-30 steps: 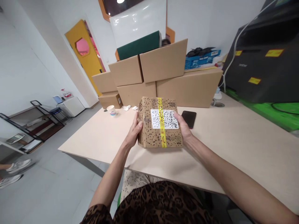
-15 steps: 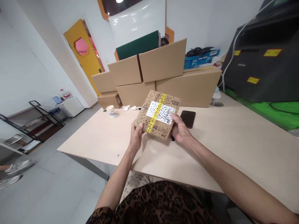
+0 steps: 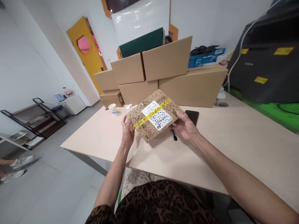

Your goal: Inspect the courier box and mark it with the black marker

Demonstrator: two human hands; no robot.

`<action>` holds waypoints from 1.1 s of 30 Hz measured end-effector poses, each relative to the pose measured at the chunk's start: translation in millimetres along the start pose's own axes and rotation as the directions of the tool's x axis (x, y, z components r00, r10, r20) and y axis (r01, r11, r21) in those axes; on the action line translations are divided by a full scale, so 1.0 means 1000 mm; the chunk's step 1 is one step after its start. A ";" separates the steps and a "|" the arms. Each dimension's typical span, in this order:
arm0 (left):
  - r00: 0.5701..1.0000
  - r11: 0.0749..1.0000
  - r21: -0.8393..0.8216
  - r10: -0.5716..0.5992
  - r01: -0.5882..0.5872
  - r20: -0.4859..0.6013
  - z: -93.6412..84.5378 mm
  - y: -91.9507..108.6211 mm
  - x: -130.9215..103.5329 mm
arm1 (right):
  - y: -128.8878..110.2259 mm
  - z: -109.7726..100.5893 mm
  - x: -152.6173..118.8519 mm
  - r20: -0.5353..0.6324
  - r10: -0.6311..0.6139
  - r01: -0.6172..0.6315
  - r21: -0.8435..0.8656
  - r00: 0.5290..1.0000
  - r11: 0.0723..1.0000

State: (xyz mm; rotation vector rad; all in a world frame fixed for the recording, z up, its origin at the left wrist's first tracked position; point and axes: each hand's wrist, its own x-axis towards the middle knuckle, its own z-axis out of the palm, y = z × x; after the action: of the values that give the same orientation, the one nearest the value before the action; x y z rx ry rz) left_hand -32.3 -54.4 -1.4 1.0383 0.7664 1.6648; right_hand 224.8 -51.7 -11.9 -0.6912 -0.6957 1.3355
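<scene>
Turned further clockwise since the frame half a second ago, the speckled cardboard parcel (image 3: 147, 127) now has its yellow tape (image 3: 142, 121) running on a slant from lower left to upper right, across a white shipping label (image 3: 161, 119). It sits between the two hands, over the middle of the tabletop (image 3: 224, 146) and seemingly raised off it, with its labelled face upward and one corner toward the wearer. At its right corner, the right hand (image 3: 185, 126) pinches the parcel, thumb on top and fingers beneath. The left hand (image 3: 128, 130) is partly curled against the left corner, fingers loosely bent; whether it really grips cannot be told. Just below the parcel's right edge lies a black pen-like object (image 3: 174, 135), more exposed than before, and beyond the right hand a dark smartphone (image 3: 192, 116) lies partly covered. Farther left stand a paper cup (image 3: 113, 109) and, near it, a crumpled white tissue (image 3: 128, 106). Behind them, plain brown cartons (image 3: 167, 59) are stacked along the far side, a dark green box (image 3: 142, 43) resting on top and a blue plastic crate (image 3: 196, 61) to the right. Outermost are a black "brother" machine or cover (image 3: 254, 71) at right, a yellow door (image 3: 90, 60) and a black-railed cart (image 3: 35, 118) at left, and a person's pale shoes (image 3: 22, 161) on the floor.
</scene>
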 end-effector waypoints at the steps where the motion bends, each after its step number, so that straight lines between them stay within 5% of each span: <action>1: 1.000 1.000 -0.012 -0.012 0.012 0.024 0.002 -0.001 -0.002 | 0.003 0.001 -0.001 -0.011 -0.010 0.010 0.015 1.000 1.000; 7: 0.989 0.997 -0.004 -0.079 0.080 0.121 0.014 -0.012 -0.017 | 0.014 0.001 0.001 -0.004 -0.100 0.100 0.015 0.995 0.995; 11: 1.000 1.000 -0.024 0.013 -0.012 0.021 0.017 -0.012 -0.017 | 0.012 -0.005 0.002 0.001 -0.251 0.241 -0.284 0.968 0.928; 13: 0.999 0.999 -0.022 0.032 -0.033 -0.035 0.017 -0.011 -0.014 | 0.010 -0.005 -0.003 0.051 -0.509 0.450 -0.549 0.859 0.704; 16: 0.997 1.000 0.005 0.027 -0.027 -0.070 0.017 -0.014 -0.012 | 0.009 0.001 -0.018 0.394 -0.727 0.698 -0.698 0.561 0.161; 18: 0.997 0.999 0.036 0.017 -0.014 -0.071 0.017 -0.017 -0.013 | 0.011 0.009 -0.029 0.666 -0.619 0.809 -0.582 0.416 -0.082; 21: 0.996 0.997 0.076 -0.006 0.013 -0.089 0.015 -0.021 -0.016 | 0.015 0.020 -0.038 0.857 -0.401 0.890 -0.420 0.325 -0.176; 24: 0.992 0.997 0.064 -0.039 0.046 -0.118 0.011 -0.021 -0.016 | 0.007 0.023 -0.038 0.774 -0.499 0.864 -0.495 0.389 -0.094; 28: 0.981 0.999 0.030 -0.037 0.043 -0.191 0.002 -0.013 -0.010 | -0.018 0.006 -0.023 0.591 -0.538 0.712 -0.702 0.602 0.026; 30: 0.975 0.999 0.017 -0.033 0.038 -0.221 -0.002 -0.009 -0.007 | -0.028 -0.008 -0.014 0.544 -0.402 0.581 -0.813 0.737 -0.035; 33: 0.970 0.998 -0.016 -0.055 0.053 -0.236 -0.006 -0.005 -0.005 | -0.030 -0.032 -0.005 0.471 -0.080 0.432 -0.854 0.878 -0.288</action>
State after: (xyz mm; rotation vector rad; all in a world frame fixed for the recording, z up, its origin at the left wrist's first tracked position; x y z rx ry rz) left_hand -35.0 -58.1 -9.6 0.8136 0.9323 1.7629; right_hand 267.6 -61.2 -8.3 -1.5404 -2.1318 -0.0103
